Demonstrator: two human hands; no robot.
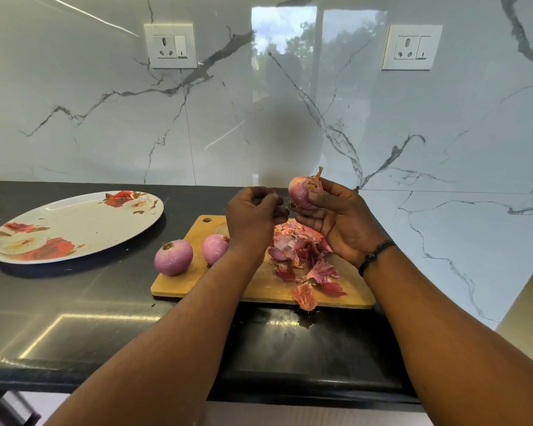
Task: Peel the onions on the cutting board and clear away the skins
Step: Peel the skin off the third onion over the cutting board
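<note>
While the right hand (336, 216) cradles the firm, slick half-peeled purple onion (303, 190) above the wooden cutting board's (259, 287) twelve o'clock edge, the left hand (253, 215) pinches closed beside it, ready for that papery, brittle stem-end skin.

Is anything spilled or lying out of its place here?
Yes. One onion skin hangs over the cutting board's front edge onto the counter, and a peeled onion sits at the left edge.
</note>
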